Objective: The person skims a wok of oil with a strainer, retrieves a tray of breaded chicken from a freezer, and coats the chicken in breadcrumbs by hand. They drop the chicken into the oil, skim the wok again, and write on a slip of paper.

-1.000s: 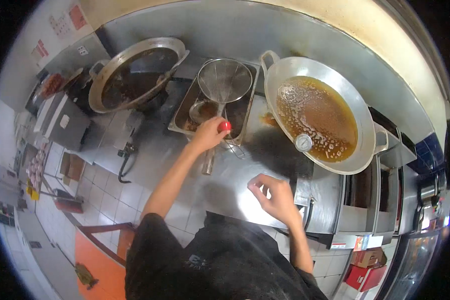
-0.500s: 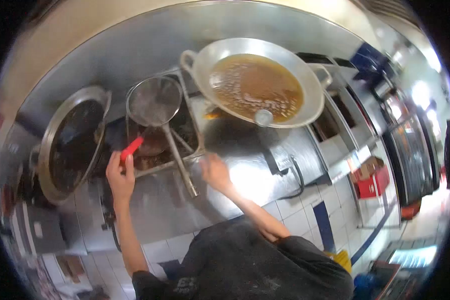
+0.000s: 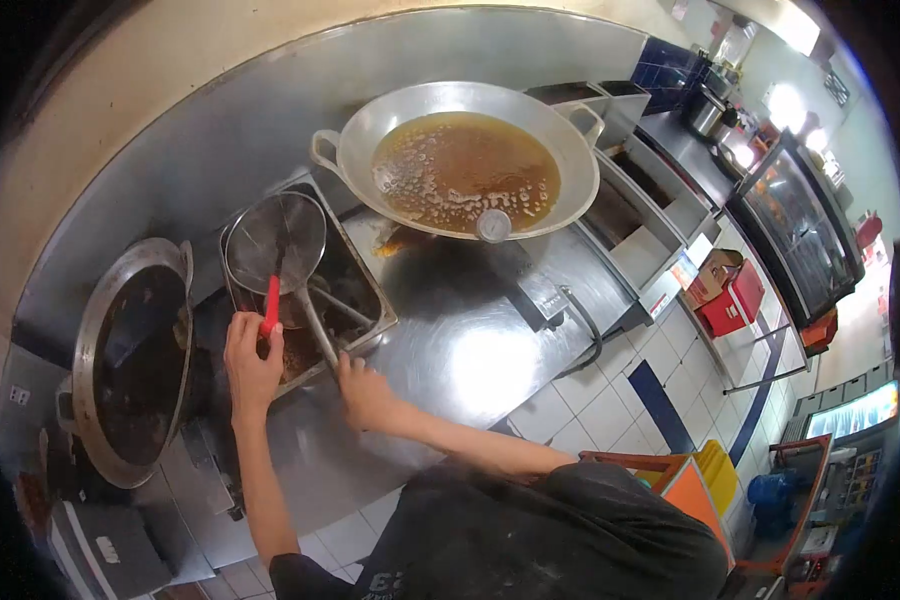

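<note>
My left hand (image 3: 252, 365) is closed around a red-handled tool (image 3: 273, 300); its dark narrow end lies over the mesh of a round wire strainer (image 3: 260, 232). The tool's exact kind is not clear. Fingers wrapped, my right hand (image 3: 370, 398) grips the end of the strainer's long metal handle (image 3: 320, 325). Below the strainer is a rectangular metal pan (image 3: 385, 310) with dark contents, partly hidden by it. Another long handle rests inside that pan.
A large two-handled wok (image 3: 585, 185) of bubbling brown oil (image 3: 470, 165) stands behind, with a round dial thermometer (image 3: 493, 226) at its near rim. To the left, a second wok (image 3: 85, 370) holds dark liquid. Metal bins (image 3: 645, 245) and a red box (image 3: 732, 300) are at the right.
My right hand has moved left and taken hold of the strainer handle. The red-handled tool has swung more upright, its dark end now over the mesh. The camera view has shifted.
</note>
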### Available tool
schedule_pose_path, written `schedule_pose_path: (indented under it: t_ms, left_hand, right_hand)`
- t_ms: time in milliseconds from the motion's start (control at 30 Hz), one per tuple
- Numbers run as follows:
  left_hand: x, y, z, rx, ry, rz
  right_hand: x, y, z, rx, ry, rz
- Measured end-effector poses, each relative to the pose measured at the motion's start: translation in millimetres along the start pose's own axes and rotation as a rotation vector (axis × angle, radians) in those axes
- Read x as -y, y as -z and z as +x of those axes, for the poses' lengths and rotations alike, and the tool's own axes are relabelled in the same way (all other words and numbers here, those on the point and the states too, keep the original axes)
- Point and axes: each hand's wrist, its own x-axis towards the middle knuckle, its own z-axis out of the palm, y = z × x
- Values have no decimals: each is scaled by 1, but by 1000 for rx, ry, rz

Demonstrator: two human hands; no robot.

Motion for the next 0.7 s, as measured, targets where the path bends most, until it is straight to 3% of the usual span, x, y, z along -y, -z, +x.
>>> schedule_pose_path:
  t_ms: [133,200,233,333,367,433,600,667,700]
  left_hand:
    - [-1,4,-2,-24,-7,43]
    - [-2,6,-15,-53,35,10]
    - [-3,8,-26,-115,33,8]
    - [-2,10,-69,-245,49,13]
    - [-1,8,-84,-313,64,18]
    - [-4,5,-118,-341,160,25]
    - [-18,-20,-173,-411,354,-84]
    - [-17,-34,-189,-455,397,-55]
    - [-14,-42,-196,-451,395,-53]
  right_hand:
    - [-40,1,9,-27,46,291]
    - [-60,10,5,355,-150,1191]
    - [-69,13,4,353,-145,1191]
    - [-94,20,-2,64,-156,749]
    - [-96,32,-7,75,-143,741]
    - [-94,53,-23,224,-101,1052]
    - [-84,55,-50,155,-43,972]
    - [-74,50,-54,16,-38,776]
    - [-81,31,-49,-163,62,666]
